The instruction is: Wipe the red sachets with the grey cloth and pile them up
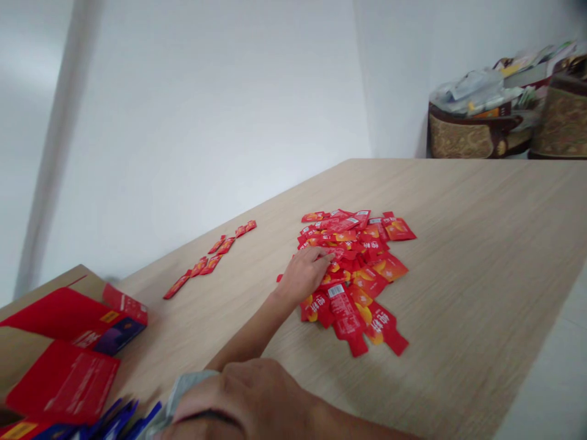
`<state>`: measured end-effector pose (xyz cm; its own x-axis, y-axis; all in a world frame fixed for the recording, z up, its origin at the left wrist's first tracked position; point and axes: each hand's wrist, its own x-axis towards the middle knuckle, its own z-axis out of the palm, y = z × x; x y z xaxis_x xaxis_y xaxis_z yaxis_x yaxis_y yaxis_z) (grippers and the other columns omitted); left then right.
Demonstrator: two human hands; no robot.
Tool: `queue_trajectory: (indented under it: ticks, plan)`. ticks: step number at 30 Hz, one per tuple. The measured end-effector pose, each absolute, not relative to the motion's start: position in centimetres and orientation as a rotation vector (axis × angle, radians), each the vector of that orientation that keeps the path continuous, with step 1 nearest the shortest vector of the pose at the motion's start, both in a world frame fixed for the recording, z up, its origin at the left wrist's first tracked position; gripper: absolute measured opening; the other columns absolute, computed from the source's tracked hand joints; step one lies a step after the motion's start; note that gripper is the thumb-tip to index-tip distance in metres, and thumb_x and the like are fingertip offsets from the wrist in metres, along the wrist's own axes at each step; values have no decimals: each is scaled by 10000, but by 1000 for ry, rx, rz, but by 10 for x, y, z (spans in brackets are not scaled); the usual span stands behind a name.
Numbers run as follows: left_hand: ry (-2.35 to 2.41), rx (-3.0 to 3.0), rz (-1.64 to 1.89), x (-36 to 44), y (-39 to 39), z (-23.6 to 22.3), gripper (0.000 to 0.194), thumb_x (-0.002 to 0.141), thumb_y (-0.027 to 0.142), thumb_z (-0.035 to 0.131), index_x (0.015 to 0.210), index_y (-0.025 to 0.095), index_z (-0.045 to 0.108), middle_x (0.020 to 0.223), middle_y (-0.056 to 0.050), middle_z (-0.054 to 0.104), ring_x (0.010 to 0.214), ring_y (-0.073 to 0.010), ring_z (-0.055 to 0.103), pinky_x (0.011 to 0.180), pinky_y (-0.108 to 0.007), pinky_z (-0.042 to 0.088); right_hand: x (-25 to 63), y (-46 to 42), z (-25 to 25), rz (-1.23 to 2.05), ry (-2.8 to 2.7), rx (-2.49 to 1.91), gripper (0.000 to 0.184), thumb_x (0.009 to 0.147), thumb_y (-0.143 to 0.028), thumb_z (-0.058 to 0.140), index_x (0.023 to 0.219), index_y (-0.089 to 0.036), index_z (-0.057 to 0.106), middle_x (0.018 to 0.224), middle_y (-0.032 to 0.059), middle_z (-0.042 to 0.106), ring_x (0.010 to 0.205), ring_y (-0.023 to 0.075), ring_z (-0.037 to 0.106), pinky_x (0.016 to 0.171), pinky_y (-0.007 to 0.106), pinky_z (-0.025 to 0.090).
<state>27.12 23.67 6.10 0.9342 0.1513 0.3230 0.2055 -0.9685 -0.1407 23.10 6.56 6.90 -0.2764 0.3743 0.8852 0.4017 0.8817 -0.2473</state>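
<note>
My left hand reaches across the table onto a loose pile of flat red sachets with orange fruit pictures and white print. Its fingers are bent together over a red sachet at the pile's left middle; the fingertips are partly hidden. My right hand is close to the camera at the bottom, its fingers curled around a grey sleeve on my left forearm. What else may lie under those fingers is hidden.
Several red sachets lie in a broken line near the wall side. An open red-and-blue box and a cardboard carton stand at left, with blue packets below. Patterned baskets with bags stand beyond the table.
</note>
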Motion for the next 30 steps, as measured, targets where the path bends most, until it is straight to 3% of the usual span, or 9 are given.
queue_trajectory:
  ticks: [4, 9, 12, 16, 20, 26, 30]
  plan:
    - [-373, -2922, -518, 246, 237, 67, 316, 1043, 296, 478, 1285, 198, 655, 1241, -107, 656, 1145, -228, 601, 1005, -400, 485, 238, 65, 70, -18, -1793, -567, 313, 1055, -354, 445, 1364, -344, 491, 1309, -50, 684, 1060, 110, 677, 883, 238, 610]
    - [-599, -2880, -608, 176, 235, 64, 285, 1041, 318, 488, 1227, 215, 677, 1206, -103, 670, 1135, -211, 622, 994, -391, 511, 242, 69, 75, -95, -1674, -508, 331, 1004, -277, 542, 1327, -217, 499, 1152, 46, 714, 1030, 140, 687, 837, 240, 609]
    - [-798, -2816, -655, 122, 236, 48, 297, 1056, 317, 445, 1162, 193, 694, 1144, -100, 681, 1078, -197, 646, 958, -378, 540, 240, 70, 73, -110, -1660, -482, 323, 990, -274, 534, 1305, -207, 532, 1129, 63, 710, 1004, 165, 689, 788, 256, 606]
    - [-1014, -2724, -645, 66, 242, 17, 243, 1036, 311, 520, 1144, 153, 670, 1100, -80, 684, 1007, -191, 672, 898, -392, 571, 234, 70, 61, 37, -1734, -495, 400, 960, -299, 548, 1345, -191, 527, 1202, 102, 669, 1086, 216, 658, 868, 312, 587]
    - [-1220, -2566, -681, 45, 256, -5, 312, 991, 329, 619, 1256, 164, 613, 1236, -91, 639, 1094, -230, 648, 930, -449, 562, 223, 71, 41, 274, -1712, -560, 429, 982, -367, 526, 1389, -237, 492, 1226, 103, 621, 1122, 240, 622, 922, 353, 557]
    - [-1541, -2276, -710, 48, 311, -11, 409, 977, 362, 634, 1343, 193, 569, 1396, -115, 554, 1224, -276, 581, 1012, -512, 511, 204, 79, 2, 544, -1525, -818, 344, 995, -248, 500, 1336, -294, 496, 1258, 73, 576, 1197, 218, 582, 1029, 352, 486]
    - [-1822, -2011, -717, 39, 365, -8, 456, 967, 380, 643, 1371, 189, 549, 1444, -124, 515, 1271, -300, 548, 1041, -543, 482, 196, 85, -16, 642, -1364, -1006, 274, 1007, -336, 518, 1273, -272, 534, 1211, 78, 621, 1146, 235, 618, 989, 355, 504]
